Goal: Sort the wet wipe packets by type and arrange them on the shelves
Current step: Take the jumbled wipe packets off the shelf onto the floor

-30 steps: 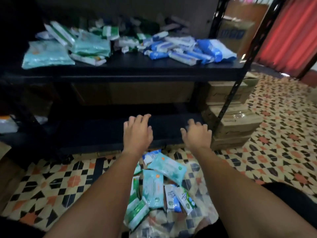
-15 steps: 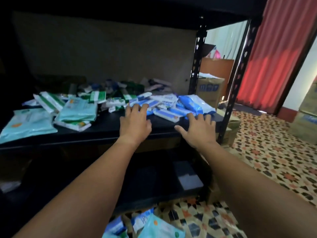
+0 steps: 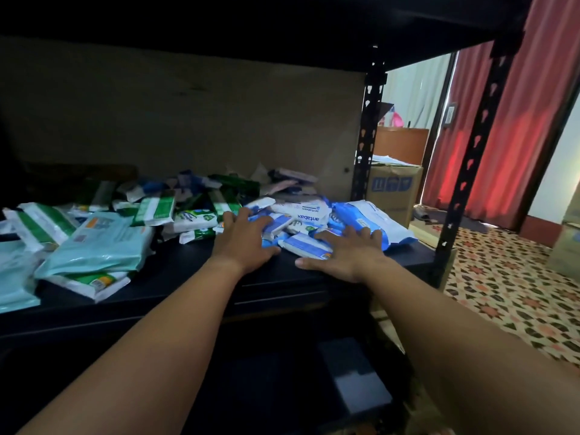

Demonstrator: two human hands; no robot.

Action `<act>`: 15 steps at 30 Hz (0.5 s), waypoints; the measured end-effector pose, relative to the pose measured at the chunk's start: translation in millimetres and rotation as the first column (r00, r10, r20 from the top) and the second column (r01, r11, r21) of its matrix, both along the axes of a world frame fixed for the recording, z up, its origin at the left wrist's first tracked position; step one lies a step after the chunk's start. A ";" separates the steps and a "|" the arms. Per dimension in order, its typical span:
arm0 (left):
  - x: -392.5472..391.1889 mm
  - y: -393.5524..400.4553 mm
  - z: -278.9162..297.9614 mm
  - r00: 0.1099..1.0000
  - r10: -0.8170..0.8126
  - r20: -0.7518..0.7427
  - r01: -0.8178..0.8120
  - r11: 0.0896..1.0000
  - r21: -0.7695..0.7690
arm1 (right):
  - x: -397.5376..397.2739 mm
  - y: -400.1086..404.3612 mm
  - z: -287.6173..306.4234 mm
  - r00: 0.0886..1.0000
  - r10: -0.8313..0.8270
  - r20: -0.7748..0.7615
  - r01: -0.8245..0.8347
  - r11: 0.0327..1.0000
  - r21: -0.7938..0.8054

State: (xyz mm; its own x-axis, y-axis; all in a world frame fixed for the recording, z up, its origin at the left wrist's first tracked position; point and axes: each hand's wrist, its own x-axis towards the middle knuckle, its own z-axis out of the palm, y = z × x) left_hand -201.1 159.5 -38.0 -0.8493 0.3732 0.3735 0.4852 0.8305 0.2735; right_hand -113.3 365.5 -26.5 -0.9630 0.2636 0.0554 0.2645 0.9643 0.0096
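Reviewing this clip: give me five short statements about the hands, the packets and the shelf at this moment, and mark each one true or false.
1. Both hands lie on the blue and white packets on the shelf. True: the left hand and right hand rest there with fingers spread.
2. The right hand holds a green packet in the air. False: it lies flat on the blue pile and lifts nothing.
3. The large pale teal packets lie to the left of the hands. True.
4. The shelf stands against a red curtain. False: the red curtain hangs off to the right, past the shelf post; behind the shelf is a plain wall.
5. The green and white packets lie left of the blue ones. True.
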 end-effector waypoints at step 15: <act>8.0 1.3 -13.6 0.987 0.013 -0.162 -0.004 0.999 0.053 | -0.4 -22.7 0.8 0.992 -0.113 -0.049 0.102 0.979 -0.178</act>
